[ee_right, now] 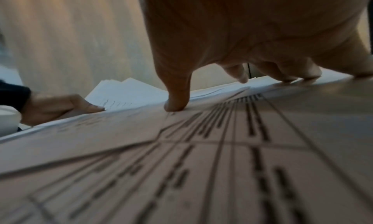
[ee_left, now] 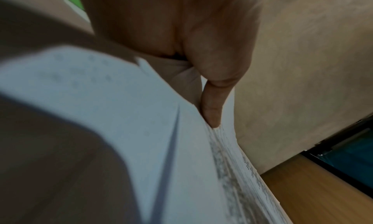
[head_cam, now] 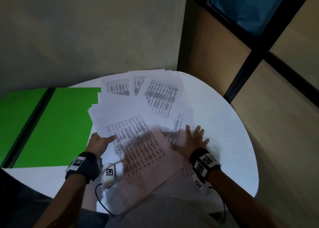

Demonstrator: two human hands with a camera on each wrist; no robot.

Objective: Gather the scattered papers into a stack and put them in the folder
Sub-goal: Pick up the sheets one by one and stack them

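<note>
A: Where's the grip right now?

B: The left hand has its thumb on top of the near-left edge of the fanned white printed paper sheets and its fingers tucked under — a pinch on several sheets at once, edge lifted a little off the round white table. The right hand lies flat, fingers spread wide and straight, pressing down on sheets to the right of that pinch, holding nothing.

A: And the papers?

B: Not stacked yet — overlapping at all angles, spreading away from the pinch toward the far side of the table. Some sheets run under the right palm and its wrist. The open green card folder lies just left of the left hand, and the leftmost sheets overlap its right edge.

A: So the step is gathering. How do I note doing it well?

B: My read: keep the left pinch as the anchor and sweep the loose sheets toward it with the flat right palm, light pressure so the top sheets slide rather than buckle. The far sheets beyond both hands look like they need a separate reach. Then square the edges by tapping on the table before going left to the folder. Risk — sheets slipping out of the pinch, or off the near table edge.
</note>
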